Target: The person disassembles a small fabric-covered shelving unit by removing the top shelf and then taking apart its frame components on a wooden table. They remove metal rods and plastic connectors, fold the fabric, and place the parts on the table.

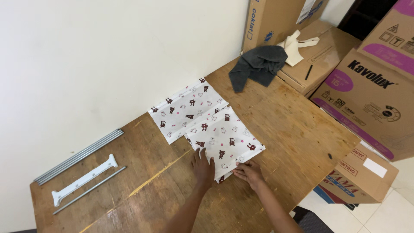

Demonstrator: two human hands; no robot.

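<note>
Two folded white cloths with small dark bear prints lie on the wooden table (297, 129). The nearer cloth (226, 140) partly overlaps the farther cloth (183, 108), which lies by the wall. My left hand (202, 167) rests flat on the near left corner of the nearer cloth, fingers spread. Fingers of my right hand (249, 171) pinch that cloth's near edge and press it down. Both forearms reach in from the bottom of the view.
Grey metal rods (79, 155), a white plastic bracket (84, 179) and a thin rod (90, 190) lie at the table's left. A dark grey rag (258, 64) sits at the far end. Several cardboard boxes (371, 95) stand along the right and back.
</note>
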